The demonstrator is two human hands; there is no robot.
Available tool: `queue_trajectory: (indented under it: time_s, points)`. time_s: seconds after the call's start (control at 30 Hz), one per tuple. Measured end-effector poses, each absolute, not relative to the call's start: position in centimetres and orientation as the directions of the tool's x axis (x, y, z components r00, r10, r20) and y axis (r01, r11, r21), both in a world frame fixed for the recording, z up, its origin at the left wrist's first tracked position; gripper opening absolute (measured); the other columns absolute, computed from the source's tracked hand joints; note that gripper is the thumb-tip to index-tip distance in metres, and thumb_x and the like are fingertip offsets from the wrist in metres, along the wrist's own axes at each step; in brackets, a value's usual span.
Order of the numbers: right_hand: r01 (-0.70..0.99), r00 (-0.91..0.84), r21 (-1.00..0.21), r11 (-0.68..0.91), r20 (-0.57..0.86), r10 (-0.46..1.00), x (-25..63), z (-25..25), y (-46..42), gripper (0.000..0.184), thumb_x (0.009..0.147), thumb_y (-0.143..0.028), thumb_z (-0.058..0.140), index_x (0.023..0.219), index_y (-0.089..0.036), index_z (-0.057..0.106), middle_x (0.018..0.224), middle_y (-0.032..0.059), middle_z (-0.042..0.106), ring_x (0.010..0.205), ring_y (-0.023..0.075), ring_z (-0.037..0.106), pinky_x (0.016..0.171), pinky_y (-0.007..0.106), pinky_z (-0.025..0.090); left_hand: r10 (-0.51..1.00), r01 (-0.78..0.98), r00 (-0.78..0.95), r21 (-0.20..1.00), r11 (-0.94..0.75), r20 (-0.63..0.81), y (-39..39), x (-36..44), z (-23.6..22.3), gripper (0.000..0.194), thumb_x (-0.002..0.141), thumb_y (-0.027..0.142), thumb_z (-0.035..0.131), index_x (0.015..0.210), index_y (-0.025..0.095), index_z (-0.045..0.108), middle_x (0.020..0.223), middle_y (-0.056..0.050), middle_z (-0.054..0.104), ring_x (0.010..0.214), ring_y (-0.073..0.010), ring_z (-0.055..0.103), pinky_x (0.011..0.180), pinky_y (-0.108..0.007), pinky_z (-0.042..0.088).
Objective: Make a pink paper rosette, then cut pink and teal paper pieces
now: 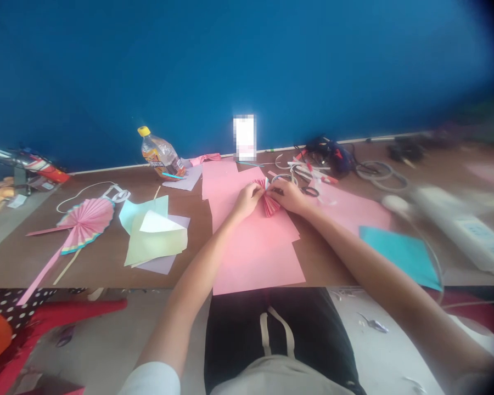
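A small pleated pink paper fan (271, 206) is pinched at its middle between my two hands, its folds spreading above and below. My left hand (248, 198) closes its fingertips on the left side of the folds. On the right side, my right hand (289, 196) grips the fan with bent fingers. Beneath them lie several overlapping pink paper sheets (251, 269) on the brown table (189, 211). Scissors with dark handles (310, 191) rest just right of my right hand. What lies inside the pinch is hidden.
A round pink paper fan (91, 216) lies left, near stacked pale paper (158, 241). Behind stand a tilted bottle (160, 153) and a blurred white phone-like rectangle (245, 137). Paper strips (302, 167), cables (381, 173), a teal sheet (399, 255) and a white power strip (463, 227) occupy the right.
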State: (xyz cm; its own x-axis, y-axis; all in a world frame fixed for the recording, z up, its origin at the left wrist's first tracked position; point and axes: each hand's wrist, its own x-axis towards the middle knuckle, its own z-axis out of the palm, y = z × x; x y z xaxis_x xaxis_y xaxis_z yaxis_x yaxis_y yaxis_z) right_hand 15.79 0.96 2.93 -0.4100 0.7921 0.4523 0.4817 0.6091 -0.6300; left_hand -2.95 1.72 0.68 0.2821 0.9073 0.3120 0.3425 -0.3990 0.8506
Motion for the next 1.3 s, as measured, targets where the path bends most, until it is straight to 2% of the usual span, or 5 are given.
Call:
queue_trajectory:
  time_s: [0.33, 0.8, 1.0, 1.3]
  points:
    - [0.479, -0.417, -0.637, 0.605, 0.441, 0.795, 15.71, 3.19, 0.83, 0.011, 0.085, -0.024, 0.06, 0.08, -0.019, 0.068, 0.077, 0.004, 0.065, 0.072, 0.0188, 0.057, 0.069, 0.031, 0.043, 0.907, 0.374, 0.285, 0.835, -0.404, 0.311, 1.39, -2.91, 1.16, 0.017, 0.091, 0.029, 0.055, 0.084, 0.016, 0.062, 0.086, -0.005, 0.066, 0.081, -0.0168, 0.059, 0.078, -0.029, 0.045]
    - [0.51, -0.37, -0.63, 0.586, 0.454, 0.811, 15.22, 2.4, 1.19, 0.012, 0.085, -0.026, 0.062, 0.077, -0.019, 0.068, 0.076, 0.0037, 0.065, 0.07, 0.0177, 0.056, 0.067, 0.031, 0.04, 0.907, 0.307, 0.297, 0.869, -0.387, 0.299, 1.62, -3.1, 1.03, 0.02, 0.09, 0.032, 0.056, 0.084, 0.015, 0.064, 0.086, -0.006, 0.067, 0.082, -0.0167, 0.059, 0.078, -0.028, 0.045]
    - [0.529, -0.38, -0.592, 0.608, 0.475, 0.794, 15.22, 2.6, 1.25, 0.012, 0.084, -0.026, 0.063, 0.076, -0.018, 0.066, 0.074, 0.0036, 0.064, 0.069, 0.0175, 0.054, 0.067, 0.03, 0.04, 0.923, 0.301, 0.297, 0.894, -0.333, 0.244, 1.51, -3.14, 1.41, 0.022, 0.09, 0.033, 0.057, 0.083, 0.013, 0.063, 0.083, -0.005, 0.066, 0.08, -0.0155, 0.058, 0.077, -0.027, 0.044]
    - [0.578, -0.398, -0.509, 0.638, 0.507, 0.765, 15.2, 2.58, 1.15, 0.01, 0.085, -0.023, 0.061, 0.077, -0.019, 0.066, 0.077, 0.0047, 0.063, 0.069, 0.018, 0.053, 0.066, 0.03, 0.039, 0.923, 0.273, 0.303, 0.906, -0.324, 0.238, 1.68, -3.17, 1.38, 0.029, 0.089, 0.04, 0.058, 0.081, 0.013, 0.064, 0.082, -0.005, 0.065, 0.078, -0.0155, 0.057, 0.074, -0.026, 0.044]
